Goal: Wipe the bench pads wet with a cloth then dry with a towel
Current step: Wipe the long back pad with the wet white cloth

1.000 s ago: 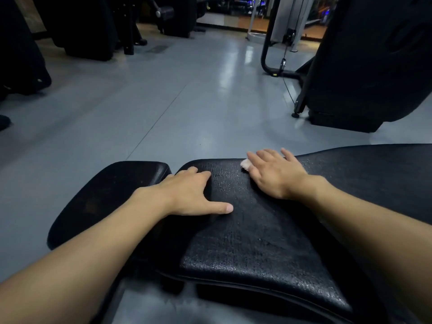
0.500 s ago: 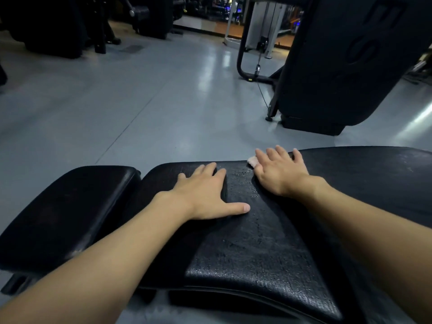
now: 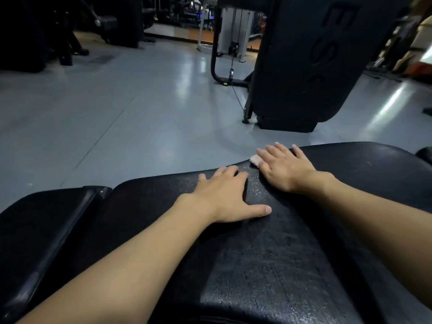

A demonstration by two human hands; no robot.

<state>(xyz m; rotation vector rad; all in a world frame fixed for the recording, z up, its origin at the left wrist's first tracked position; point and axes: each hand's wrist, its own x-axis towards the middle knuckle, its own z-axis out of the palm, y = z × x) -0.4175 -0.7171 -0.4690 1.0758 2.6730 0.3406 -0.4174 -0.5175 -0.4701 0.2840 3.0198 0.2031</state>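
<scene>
Bench pad [image 3: 268, 265] black, beaded wet near centre. Left hand [image 3: 224, 197] flat on it, fingers together, thumb out. Right hand [image 3: 285, 169] spread flat, pressing pink cloth [image 3: 255, 159] at pad's far edge, cloth mostly hidden. Risk: no grip, so an outward push could slide cloth onto floor [image 3: 117, 113].

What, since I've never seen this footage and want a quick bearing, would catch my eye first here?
A black bench pad fills the lower frame, its surface speckled with droplets. The left hand lies flat on it at centre; the right hand beside it presses a small pale cloth near the pad's far edge. Behind, a big black machine stands on the grey floor, upper right.
</scene>
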